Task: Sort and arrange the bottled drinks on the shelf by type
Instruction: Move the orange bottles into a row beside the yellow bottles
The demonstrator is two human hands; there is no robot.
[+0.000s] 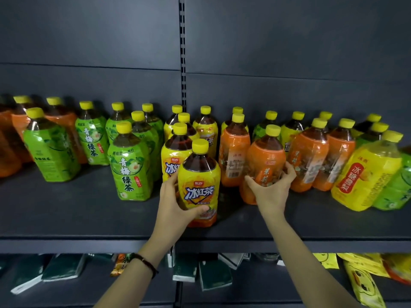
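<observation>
My left hand (pixel 172 202) grips a yellow-labelled iced tea bottle (pixel 200 181) standing upright near the front of the dark shelf (pixel 77 214). My right hand (pixel 270 190) is wrapped around the lower part of an orange-labelled bottle (pixel 264 158) just to its right. Behind the yellow bottle stand more yellow bottles (pixel 175 156). Green-labelled bottles (pixel 131 167) are grouped to the left. More orange bottles (pixel 309 161) stand to the right. All have yellow caps.
A tilted yellow pear-drink bottle (pixel 367 176) and green bottles (pixel 398 192) sit at the far right; orange bottles (pixel 13 138) at the far left. A slotted upright (pixel 182 52) divides the back panel. The lower shelf holds dark green packets (pixel 62 267) and yellow snack bags (pixel 364 283).
</observation>
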